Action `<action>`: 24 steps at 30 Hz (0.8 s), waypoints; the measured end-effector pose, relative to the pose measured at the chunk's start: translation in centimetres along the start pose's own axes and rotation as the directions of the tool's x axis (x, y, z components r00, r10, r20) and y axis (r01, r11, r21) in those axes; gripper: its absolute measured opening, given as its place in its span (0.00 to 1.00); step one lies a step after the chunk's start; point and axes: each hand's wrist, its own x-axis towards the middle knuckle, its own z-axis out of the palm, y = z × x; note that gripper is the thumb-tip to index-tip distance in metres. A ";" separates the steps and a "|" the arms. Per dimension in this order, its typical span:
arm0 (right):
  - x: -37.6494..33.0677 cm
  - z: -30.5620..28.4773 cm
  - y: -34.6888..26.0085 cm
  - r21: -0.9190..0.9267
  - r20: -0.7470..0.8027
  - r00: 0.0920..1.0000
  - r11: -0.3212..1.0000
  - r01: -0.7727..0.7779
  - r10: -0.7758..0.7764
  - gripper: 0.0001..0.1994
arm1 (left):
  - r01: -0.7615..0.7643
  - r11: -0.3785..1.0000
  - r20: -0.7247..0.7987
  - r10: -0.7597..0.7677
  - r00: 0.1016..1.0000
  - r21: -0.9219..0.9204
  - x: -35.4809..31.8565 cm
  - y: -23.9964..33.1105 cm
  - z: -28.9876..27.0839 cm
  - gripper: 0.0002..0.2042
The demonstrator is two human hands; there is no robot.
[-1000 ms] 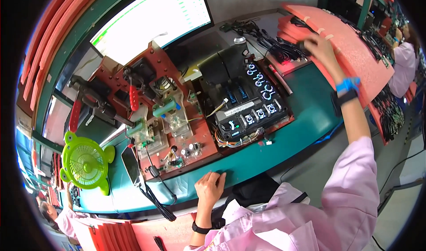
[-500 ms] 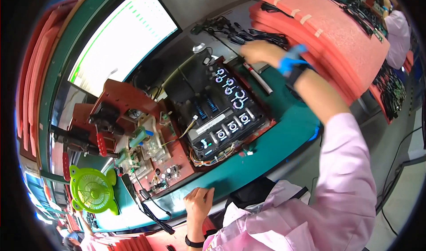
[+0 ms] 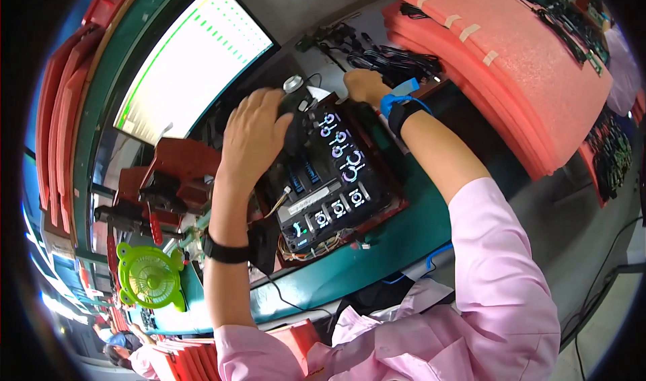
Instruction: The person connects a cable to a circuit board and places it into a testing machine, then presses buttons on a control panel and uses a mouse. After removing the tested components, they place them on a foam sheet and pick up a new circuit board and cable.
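Green workbench (image 3: pixel 404 239), crowded with test gear. Left hand (image 3: pixel 252 135) palm-down, fingers draped over the far left corner of the black test fixture (image 3: pixel 330 192); pressing or merely resting, cannot tell. Right hand (image 3: pixel 363 85) curled at the fixture's far edge, fingers folded on something hidden, blue wrist strap (image 3: pixel 397 101) just behind it. Fixture at mid-bench between both forearms, ringed lights glowing. Looks like seating or connecting at the far edge; next calls for a steady hold left and fine finger work right. Cable bundle (image 3: pixel 390 58) just beyond, pink foam sheets (image 3: pixel 511 51) far right, lit monitor (image 3: pixel 195 58) far left, red clamp rig (image 3: pixel 161 186) and green fan (image 3: pixel 151 276) near left.
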 end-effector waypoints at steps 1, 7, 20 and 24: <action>0.4 -0.1 -0.5 0.015 -0.016 0.999 0.999 -0.035 0.035 0.11 | -0.173 0.985 -0.068 0.174 0.982 0.020 1.6 0.1 1.1 0.11; 1.1 -0.4 1.1 0.155 0.065 0.998 0.987 -0.034 0.024 0.12 | -0.280 0.903 0.626 0.016 0.779 0.326 10.1 4.4 8.5 0.10; 1.6 -7.4 5.4 0.606 -0.486 0.729 0.787 -0.117 0.483 0.14 | -0.160 0.975 0.198 0.128 0.972 0.156 9.5 2.0 4.5 0.11; 0.6 -8.0 10.5 0.769 -0.333 0.839 0.639 -0.022 0.430 0.18 | -0.278 0.953 -0.084 0.289 0.954 0.117 4.2 4.9 -3.0 0.08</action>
